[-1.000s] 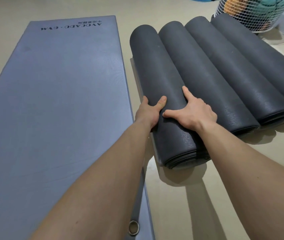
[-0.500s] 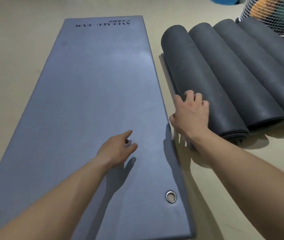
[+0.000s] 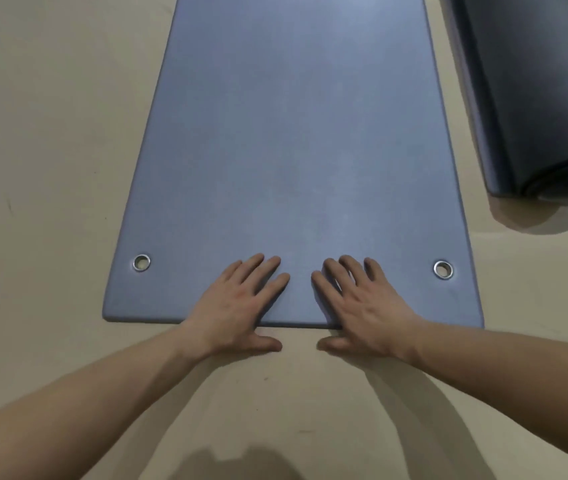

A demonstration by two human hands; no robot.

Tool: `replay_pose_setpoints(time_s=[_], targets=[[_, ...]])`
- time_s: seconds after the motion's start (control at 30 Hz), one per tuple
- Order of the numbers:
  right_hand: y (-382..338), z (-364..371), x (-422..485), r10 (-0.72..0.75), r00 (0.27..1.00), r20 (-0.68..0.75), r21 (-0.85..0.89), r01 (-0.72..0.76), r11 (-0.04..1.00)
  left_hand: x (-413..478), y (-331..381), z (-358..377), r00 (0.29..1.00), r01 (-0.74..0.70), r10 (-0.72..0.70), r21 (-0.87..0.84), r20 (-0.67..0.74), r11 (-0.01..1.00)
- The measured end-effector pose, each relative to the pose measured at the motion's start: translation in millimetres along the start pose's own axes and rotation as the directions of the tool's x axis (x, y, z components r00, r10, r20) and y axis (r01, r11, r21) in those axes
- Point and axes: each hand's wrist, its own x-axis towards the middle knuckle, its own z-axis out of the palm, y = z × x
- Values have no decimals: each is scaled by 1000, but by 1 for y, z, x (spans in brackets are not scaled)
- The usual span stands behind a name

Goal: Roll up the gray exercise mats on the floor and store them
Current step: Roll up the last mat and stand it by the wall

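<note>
My left hand (image 3: 241, 306) and right hand (image 3: 365, 306) lie flat on the near edge of the flat mat (image 3: 293, 150), a narrow gap between them, thumbs down on the floor (image 3: 50, 133) just off that edge. Open floor runs along the mat's left side and across the whole near side. On the right, only a narrow strip of floor separates it from the rolled mat (image 3: 535, 98), which blocks that side.
</note>
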Motion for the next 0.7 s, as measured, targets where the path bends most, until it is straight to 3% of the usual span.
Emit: replay_pose_setpoints(time_s=[0.2,0.3,0.37,0.5,0.57,0.63,0.7], targets=[[-4,12,-1,-131,989,-64,-173,118,978,-28,-11,16,960,-62,103,161,-262,985],[-3,14,-2,-251,959,-133,-212,220,952,-33,-10,11,948,-71,99,102,-303,992],[0,7,-1,-292,933,-211,-139,267,954,-36,-12,2,951,-61,73,50,-299,997],[11,-19,1,-190,950,-248,-32,189,982,-46,-15,-3,924,-54,80,79,-374,995],[11,-40,2,-95,971,-219,-39,88,995,-40,-20,-14,892,-1,9,19,-453,1000],[5,-58,3,-49,938,-343,-81,22,996,-25,-23,-36,874,92,-102,-44,-475,995],[-11,-71,-4,-119,883,-454,-174,43,984,-7,-28,-60,871,187,-186,-43,-454,981]])
